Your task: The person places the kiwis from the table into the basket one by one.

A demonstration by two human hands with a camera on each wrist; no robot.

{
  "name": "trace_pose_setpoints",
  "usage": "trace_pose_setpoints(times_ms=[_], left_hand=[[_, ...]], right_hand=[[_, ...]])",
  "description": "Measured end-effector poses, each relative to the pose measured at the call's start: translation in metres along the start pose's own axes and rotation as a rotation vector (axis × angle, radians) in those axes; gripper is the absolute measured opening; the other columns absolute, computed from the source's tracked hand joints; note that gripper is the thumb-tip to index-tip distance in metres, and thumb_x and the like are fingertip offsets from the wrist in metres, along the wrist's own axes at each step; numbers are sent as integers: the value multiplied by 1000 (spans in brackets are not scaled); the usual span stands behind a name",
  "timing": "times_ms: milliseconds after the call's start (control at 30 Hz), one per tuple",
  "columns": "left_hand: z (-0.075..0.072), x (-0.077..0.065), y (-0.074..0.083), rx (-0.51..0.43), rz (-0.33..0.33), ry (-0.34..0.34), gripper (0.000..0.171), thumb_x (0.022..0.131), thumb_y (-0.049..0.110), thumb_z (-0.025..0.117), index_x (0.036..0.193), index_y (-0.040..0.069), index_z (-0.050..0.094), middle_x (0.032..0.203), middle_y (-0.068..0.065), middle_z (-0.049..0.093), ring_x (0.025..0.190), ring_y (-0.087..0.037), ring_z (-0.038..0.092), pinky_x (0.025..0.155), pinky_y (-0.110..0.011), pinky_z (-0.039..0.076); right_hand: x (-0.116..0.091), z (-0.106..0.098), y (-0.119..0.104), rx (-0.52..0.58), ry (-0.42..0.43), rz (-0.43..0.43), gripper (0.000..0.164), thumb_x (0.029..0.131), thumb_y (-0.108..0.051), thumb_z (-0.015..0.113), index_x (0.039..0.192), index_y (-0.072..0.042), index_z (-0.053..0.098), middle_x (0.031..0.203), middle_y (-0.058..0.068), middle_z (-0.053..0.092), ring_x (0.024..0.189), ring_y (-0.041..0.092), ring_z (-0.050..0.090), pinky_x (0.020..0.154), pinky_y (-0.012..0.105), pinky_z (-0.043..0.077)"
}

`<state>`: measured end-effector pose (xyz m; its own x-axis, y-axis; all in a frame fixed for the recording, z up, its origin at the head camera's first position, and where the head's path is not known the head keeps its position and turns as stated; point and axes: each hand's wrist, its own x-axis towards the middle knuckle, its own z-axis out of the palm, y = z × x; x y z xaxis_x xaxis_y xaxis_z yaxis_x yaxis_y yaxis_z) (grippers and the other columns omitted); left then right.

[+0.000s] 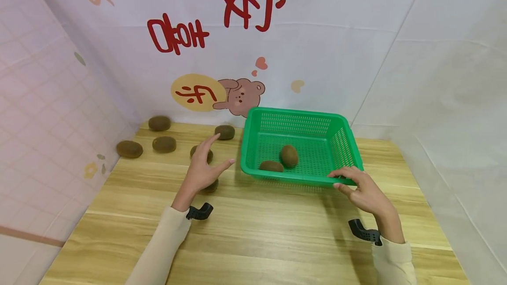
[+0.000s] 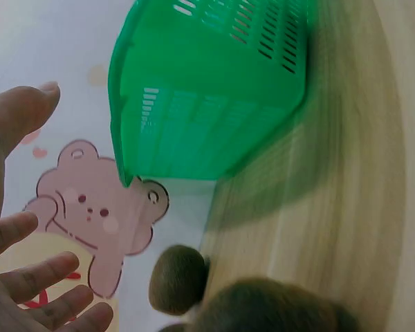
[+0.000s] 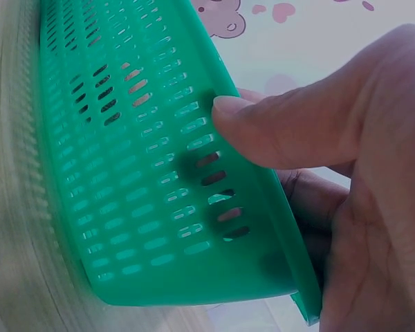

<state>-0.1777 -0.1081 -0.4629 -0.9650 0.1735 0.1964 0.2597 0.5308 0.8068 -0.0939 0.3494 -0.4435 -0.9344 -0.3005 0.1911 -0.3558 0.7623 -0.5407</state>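
A green plastic basket (image 1: 303,178) with slotted walls stands on the table, with two kiwifruit in it: one upright-looking kiwi (image 1: 289,156) and another kiwi (image 1: 271,166) by the near wall. My right hand (image 1: 364,192) grips the basket's near right rim, thumb outside and fingers inside, as the right wrist view shows. To the left of the basket is my left hand (image 1: 201,170), fingers spread and holding nothing. It hovers over a kiwi (image 1: 194,151) and another kiwi (image 1: 211,187), partly hiding both. Just beyond its fingertips lies a kiwi (image 1: 225,132).
Further left lie more kiwis: one kiwi (image 1: 159,123) by the back wall, a second kiwi (image 1: 164,144) in front of it and a third kiwi (image 1: 129,149) at the table's left edge. A printed cloth (image 1: 317,56) hangs behind the wooden table (image 1: 269,236).
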Motion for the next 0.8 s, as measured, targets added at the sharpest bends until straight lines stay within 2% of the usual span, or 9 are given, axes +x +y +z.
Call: trace_pose_setpoints(times_ms=[267, 433, 567, 800], left_hand=[[-8, -16, -21, 8, -2, 92, 87, 85, 46, 83, 157, 23, 39, 161, -10, 38, 151, -34, 31, 119, -64, 30], [-11, -27, -33, 12, 17, 135, 84, 86, 40, 83, 156, 21, 41, 159, -11, 39, 150, -35, 31, 118, -64, 29], [-12, -37, -41, -1, -4, 123, 86, 86, 38, 83, 157, 17, 40, 160, -14, 36, 147, -36, 33, 115, -64, 32], [-9, -56, -52, -6, -98, 68, 87, 88, 41, 82, 157, 13, 38, 158, -18, 38, 137, -43, 43, 109, -61, 41]], right_hand=[[0, 1, 2, 3, -5, -2, 25, 97, -9, 70, 121, -18, 72, 121, -1, 71, 113, 16, 55, 92, 43, 46], [0, 0, 1, 3, 5, -8, 27, 96, -8, 71, 120, -20, 72, 118, -2, 71, 111, 14, 55, 92, 38, 46], [0, 0, 1, 0, 7, -10, 27, 96, -8, 71, 120, -20, 72, 118, -3, 71, 111, 15, 56, 91, 39, 46], [0, -1, -1, -10, 7, -17, 27, 97, -9, 70, 121, -21, 72, 119, -2, 71, 112, 16, 57, 90, 45, 49]])
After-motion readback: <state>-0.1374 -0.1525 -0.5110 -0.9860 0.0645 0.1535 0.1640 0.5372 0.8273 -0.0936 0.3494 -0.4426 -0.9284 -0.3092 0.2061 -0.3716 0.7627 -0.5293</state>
